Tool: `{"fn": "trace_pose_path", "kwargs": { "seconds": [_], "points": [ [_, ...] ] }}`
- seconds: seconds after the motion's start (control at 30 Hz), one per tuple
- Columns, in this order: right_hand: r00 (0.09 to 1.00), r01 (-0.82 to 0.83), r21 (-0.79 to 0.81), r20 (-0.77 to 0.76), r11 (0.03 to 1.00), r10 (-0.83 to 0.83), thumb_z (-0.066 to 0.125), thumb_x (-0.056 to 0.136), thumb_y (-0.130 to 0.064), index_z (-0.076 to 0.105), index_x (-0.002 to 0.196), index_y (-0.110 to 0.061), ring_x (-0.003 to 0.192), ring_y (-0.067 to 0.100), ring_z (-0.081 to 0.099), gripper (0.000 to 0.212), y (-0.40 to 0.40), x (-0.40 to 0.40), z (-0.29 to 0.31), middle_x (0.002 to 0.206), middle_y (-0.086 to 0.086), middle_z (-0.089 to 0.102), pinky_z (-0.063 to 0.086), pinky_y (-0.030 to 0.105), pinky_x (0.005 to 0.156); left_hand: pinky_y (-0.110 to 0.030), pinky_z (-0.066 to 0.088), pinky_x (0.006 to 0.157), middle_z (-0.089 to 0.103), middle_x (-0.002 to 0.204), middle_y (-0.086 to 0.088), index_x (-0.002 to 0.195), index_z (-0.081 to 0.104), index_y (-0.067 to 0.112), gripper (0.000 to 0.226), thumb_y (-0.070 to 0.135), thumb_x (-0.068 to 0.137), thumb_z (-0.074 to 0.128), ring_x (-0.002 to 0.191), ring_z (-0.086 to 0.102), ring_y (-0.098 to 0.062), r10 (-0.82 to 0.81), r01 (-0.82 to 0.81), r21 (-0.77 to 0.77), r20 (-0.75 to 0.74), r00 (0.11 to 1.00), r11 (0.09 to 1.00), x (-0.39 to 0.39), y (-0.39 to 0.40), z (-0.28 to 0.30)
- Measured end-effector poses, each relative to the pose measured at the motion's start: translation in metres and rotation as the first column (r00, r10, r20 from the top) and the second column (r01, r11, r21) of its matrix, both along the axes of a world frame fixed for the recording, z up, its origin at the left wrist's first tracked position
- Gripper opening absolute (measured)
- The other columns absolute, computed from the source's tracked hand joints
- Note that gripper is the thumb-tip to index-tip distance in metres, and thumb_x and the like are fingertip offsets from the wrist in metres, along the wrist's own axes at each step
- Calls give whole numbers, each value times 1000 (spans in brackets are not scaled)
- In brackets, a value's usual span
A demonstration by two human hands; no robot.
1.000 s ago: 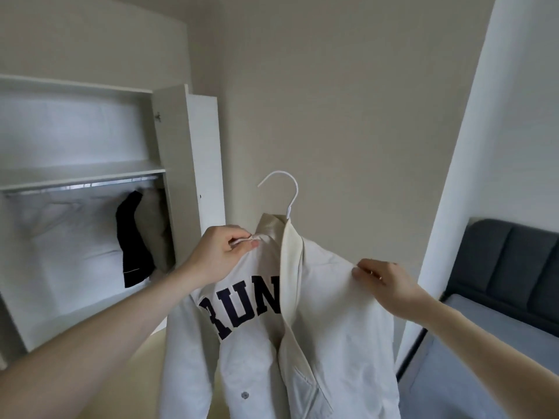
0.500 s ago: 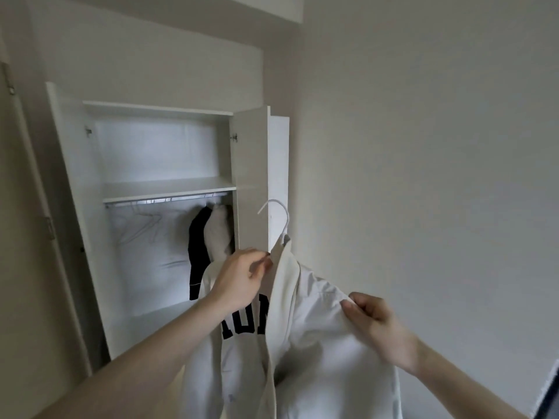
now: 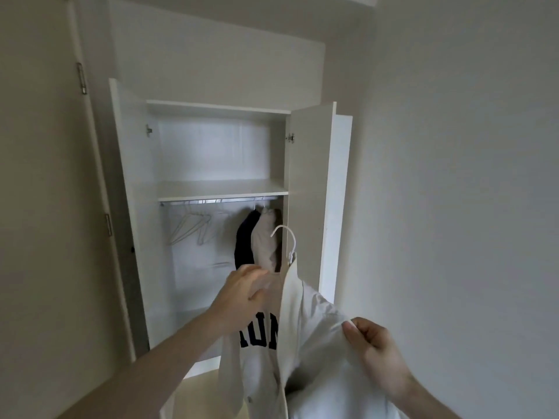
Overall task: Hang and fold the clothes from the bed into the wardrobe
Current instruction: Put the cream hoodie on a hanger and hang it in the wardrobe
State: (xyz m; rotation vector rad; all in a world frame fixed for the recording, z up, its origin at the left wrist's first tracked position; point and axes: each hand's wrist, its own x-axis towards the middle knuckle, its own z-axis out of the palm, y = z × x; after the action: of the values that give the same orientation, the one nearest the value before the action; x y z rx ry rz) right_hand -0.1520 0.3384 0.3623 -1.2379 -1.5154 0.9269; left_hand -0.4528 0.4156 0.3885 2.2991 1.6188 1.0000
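right hand [image 3: 376, 355] nearest, pinching the shoulder edge of the cream jacket [image 3: 305, 343], fingers curled round the cloth. left hand [image 3: 242, 293] a bit further out, gripping the collar end just under the white hanger [image 3: 286, 243], whose hook pokes up free. jacket's held up in the air in front of the wardrobe [image 3: 311, 182], not on anything. looks light and floppy to me, so it'll sag and slide off a shoulder if tilted; i'd hold it by the hanger neck for the hook-up. beyond, the rail [image 3: 211, 201] under the shelf has bare hangers [image 3: 189, 228] left and two hung garments [image 3: 257, 240] at its right end.
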Motion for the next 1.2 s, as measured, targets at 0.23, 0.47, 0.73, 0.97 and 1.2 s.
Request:
{"fn": "trace_pose_path", "kwargs": {
  "seconds": [0.23,0.47,0.73,0.97,1.2],
  "points": [
    [995,-37,-57,96,998,42,58,100,-44,67,78,-18,63,8,47,35,135,-16,-32,64,-9,52,37,30,62,-25,38,106,54,132,3,130,63,20,34,16,97,65,126,51,-15,132,-132,-115,-10,991,985,-61,106,-16],
    [992,-122,-126,-30,985,119,58,102,-19,49,69,-3,67,14,35,37,251,-47,-31,67,0,38,26,33,67,-21,41,91,51,127,6,119,61,32,28,16,97,66,117,54,-13,229,-221,-164,26,973,961,-97,187,-17],
    [988,-145,-230,-83,962,129,52,80,-32,55,78,4,69,16,43,36,365,-115,-35,70,5,45,32,34,69,-24,40,98,52,127,9,119,61,36,31,19,95,70,118,52,-9,296,-289,-140,28,955,947,-159,262,-20],
    [982,-159,-326,-149,932,115,53,90,-24,56,90,5,76,23,52,30,464,-192,-53,78,7,54,42,37,74,-27,44,98,49,132,11,118,60,39,30,23,94,69,115,55,-10,300,-293,-132,31,954,947,-216,363,-9],
    [985,-133,-375,-156,917,78,50,98,-14,61,80,-10,79,23,54,22,565,-279,-63,80,8,57,43,36,75,-36,46,106,54,134,4,117,62,40,32,25,91,72,122,54,-15,279,-271,-111,65,958,956,-291,486,0]
  ]
}}
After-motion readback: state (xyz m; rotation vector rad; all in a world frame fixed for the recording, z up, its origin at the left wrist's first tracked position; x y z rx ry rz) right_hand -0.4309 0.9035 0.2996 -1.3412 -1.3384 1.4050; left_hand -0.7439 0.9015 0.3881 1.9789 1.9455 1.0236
